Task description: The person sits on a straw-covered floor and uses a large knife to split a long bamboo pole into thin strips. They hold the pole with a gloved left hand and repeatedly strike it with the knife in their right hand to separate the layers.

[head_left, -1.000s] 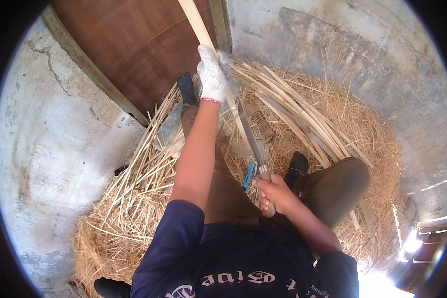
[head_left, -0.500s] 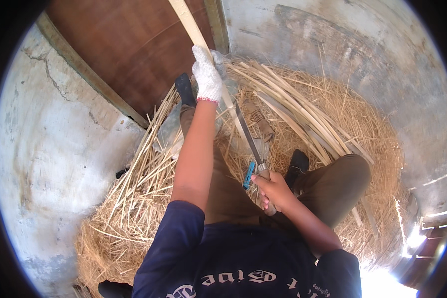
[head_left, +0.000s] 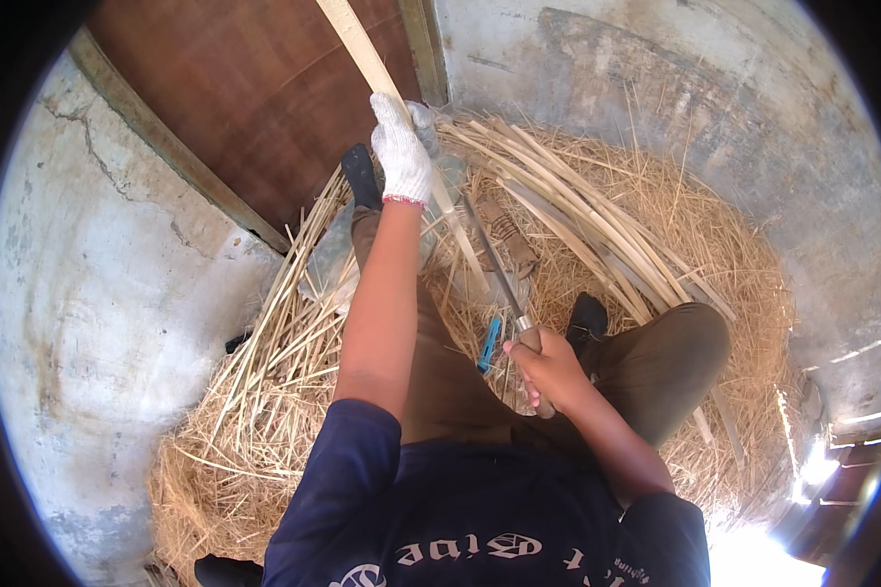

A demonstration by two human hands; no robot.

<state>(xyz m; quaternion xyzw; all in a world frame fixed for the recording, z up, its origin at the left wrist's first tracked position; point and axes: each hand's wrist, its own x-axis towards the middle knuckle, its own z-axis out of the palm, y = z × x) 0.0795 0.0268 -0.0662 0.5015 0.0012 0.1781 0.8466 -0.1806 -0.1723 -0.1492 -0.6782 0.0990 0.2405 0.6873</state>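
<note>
My left hand (head_left: pixel 402 161), in a white knit glove with a red cuff edge, is closed around a long pale bamboo strip (head_left: pixel 355 41). The strip slants from the top edge down toward the space between my legs. My bare right hand (head_left: pixel 550 372) grips the wooden handle of a long knife (head_left: pixel 499 266). Its narrow blade points up and away, just right of the strip's lower end, and the two look slightly apart. Left of the knife handle lies a slim blue tool (head_left: pixel 489 345), perhaps a box cutter.
Split bamboo strips (head_left: pixel 597 220) lie in a bundle at the far right, and thinner ones (head_left: pixel 289 293) are heaped at the left. Fibrous shavings (head_left: pixel 734 254) cover the floor around my legs. Stained walls (head_left: pixel 98 293) and a brown panel (head_left: pixel 264 108) stand close by.
The knife blade has shifted off the strip to the right and turned. My right hand has moved slightly right. The strip and my left hand have shifted a little left.
</note>
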